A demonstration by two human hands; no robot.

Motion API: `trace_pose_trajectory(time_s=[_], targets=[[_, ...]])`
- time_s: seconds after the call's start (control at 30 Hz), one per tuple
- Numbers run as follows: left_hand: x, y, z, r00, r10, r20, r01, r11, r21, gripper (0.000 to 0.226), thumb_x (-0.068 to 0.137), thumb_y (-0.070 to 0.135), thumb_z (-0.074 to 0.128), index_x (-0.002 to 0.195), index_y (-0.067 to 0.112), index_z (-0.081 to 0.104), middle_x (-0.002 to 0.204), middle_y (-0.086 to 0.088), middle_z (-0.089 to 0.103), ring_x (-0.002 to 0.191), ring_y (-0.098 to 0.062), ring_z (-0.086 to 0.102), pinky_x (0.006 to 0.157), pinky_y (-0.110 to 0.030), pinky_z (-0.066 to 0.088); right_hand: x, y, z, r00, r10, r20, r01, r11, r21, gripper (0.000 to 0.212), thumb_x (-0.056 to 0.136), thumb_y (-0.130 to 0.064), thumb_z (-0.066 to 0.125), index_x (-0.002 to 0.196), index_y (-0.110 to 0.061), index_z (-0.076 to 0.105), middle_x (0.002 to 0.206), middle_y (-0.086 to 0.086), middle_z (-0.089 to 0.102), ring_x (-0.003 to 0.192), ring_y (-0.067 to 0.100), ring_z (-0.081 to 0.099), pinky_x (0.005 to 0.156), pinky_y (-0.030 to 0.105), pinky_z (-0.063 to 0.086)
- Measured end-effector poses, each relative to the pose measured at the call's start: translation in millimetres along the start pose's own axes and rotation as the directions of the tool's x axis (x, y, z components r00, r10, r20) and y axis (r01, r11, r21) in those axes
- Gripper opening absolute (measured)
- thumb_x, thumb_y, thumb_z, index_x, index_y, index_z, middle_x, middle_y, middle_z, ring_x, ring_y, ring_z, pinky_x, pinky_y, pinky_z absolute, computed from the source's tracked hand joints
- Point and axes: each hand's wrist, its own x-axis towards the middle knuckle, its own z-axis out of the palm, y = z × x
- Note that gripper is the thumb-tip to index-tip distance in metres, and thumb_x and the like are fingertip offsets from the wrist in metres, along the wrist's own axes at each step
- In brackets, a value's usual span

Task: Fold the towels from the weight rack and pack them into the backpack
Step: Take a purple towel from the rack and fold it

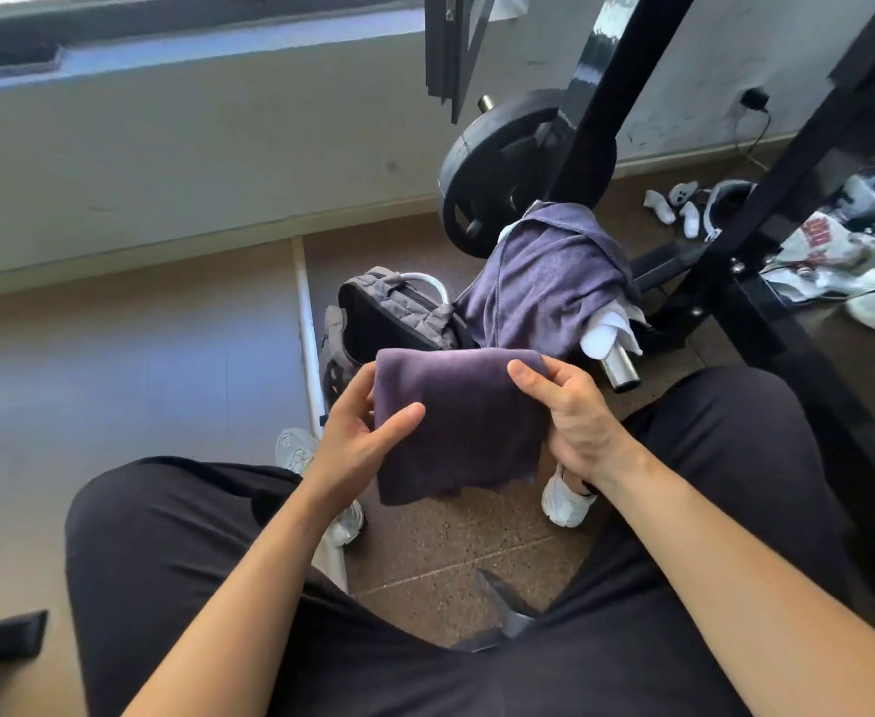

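A folded dark purple towel (463,421) hangs in the air between my knees. My left hand (363,437) holds its left edge, thumb on top and fingers behind. My right hand (569,416) grips the right edge, thumb on the front near the top fold. Just beyond it the grey backpack (399,313) stands on the floor with its top unzipped. A second purple towel (544,282) drapes over a chrome peg (619,370) of the weight rack (725,240), with a white cloth (611,333) under it.
A black weight plate (497,168) hangs on the rack behind the draped towel. White shoes, cables and clutter (839,251) lie on the floor at the right. My white sneakers (564,499) rest on the speckled floor below the towel. A wall and a window ledge run along the back.
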Motion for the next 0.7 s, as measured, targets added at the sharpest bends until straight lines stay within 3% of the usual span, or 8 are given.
trace_pose_trajectory(time_s=[0.07, 0.17, 0.23, 0.33, 0.6, 0.7], targets=[[1.0, -2.4, 0.5, 0.997, -0.065, 0.032, 0.066, 0.997, -0.044, 0.047, 0.091, 0.014, 0.077, 0.123, 0.045, 0.063, 0.119, 0.003, 0.073, 0.114, -0.017, 0.069, 0.090, -0.034, 0.060, -0.7, -1.1, -0.3, 0.999, 0.035, 0.017, -0.035, 0.999, 0.028, 0.045, 0.082, -0.019, 0.076, 0.123, -0.003, 0.066, 0.122, 0.022, 0.069, 0.113, 0.027, 0.066, 0.105, 0.040, 0.048], [5.7, -7.7, -1.9, 0.987, -0.143, 0.072, 0.153, 0.976, -0.156, 0.052, 0.088, 0.010, 0.078, 0.132, 0.032, 0.060, 0.127, -0.004, 0.070, 0.118, -0.023, 0.068, 0.092, -0.036, 0.058, -0.3, -1.4, -2.0, 0.996, 0.075, 0.038, -0.068, 0.987, -0.146, 0.046, 0.087, -0.002, 0.072, 0.131, -0.010, 0.061, 0.128, 0.015, 0.068, 0.120, 0.024, 0.065, 0.103, 0.036, 0.051], [9.5, -10.6, -5.4, 0.977, -0.198, 0.084, 0.211, 0.955, -0.209, 0.057, 0.083, 0.014, 0.080, 0.135, 0.023, 0.058, 0.129, -0.009, 0.068, 0.118, -0.026, 0.068, 0.090, -0.032, 0.057, 0.4, -1.3, -4.2, 0.994, 0.091, 0.055, -0.071, 0.955, -0.289, 0.057, 0.086, 0.002, 0.073, 0.137, -0.017, 0.056, 0.127, 0.006, 0.069, 0.120, 0.020, 0.065, 0.099, 0.030, 0.053], [12.6, -15.1, -11.1, 0.964, -0.244, 0.109, 0.261, 0.945, -0.196, 0.063, 0.079, 0.020, 0.081, 0.136, 0.021, 0.055, 0.131, -0.010, 0.066, 0.119, -0.026, 0.067, 0.092, -0.033, 0.056, 1.1, -3.6, -7.3, 0.989, 0.110, 0.095, -0.068, 0.926, -0.372, 0.069, 0.086, 0.005, 0.072, 0.145, -0.020, 0.047, 0.133, 0.001, 0.066, 0.122, 0.015, 0.064, 0.105, 0.032, 0.050], [15.8, -22.3, -13.4, 0.958, -0.287, 0.025, 0.288, 0.951, -0.114, 0.092, 0.074, 0.023, 0.091, 0.146, 0.025, 0.035, 0.136, -0.006, 0.059, 0.118, -0.021, 0.068, 0.097, -0.039, 0.059, 3.3, 0.9, -6.7, 0.997, 0.078, -0.020, -0.080, 0.953, -0.291, 0.068, 0.087, 0.011, 0.069, 0.144, -0.015, 0.043, 0.121, 0.012, 0.070, 0.112, 0.023, 0.070, 0.094, 0.032, 0.058], [17.3, -22.0, -14.8, 0.962, -0.271, 0.037, 0.273, 0.947, -0.167, 0.079, 0.079, 0.017, 0.086, 0.146, 0.018, 0.044, 0.129, -0.012, 0.068, 0.114, -0.029, 0.071, 0.092, -0.040, 0.060, 2.6, -1.4, -5.7, 0.998, 0.065, -0.006, -0.064, 0.957, -0.284, 0.050, 0.088, 0.011, 0.066, 0.133, -0.008, 0.057, 0.119, 0.014, 0.073, 0.115, 0.029, 0.068, 0.098, 0.035, 0.056]])
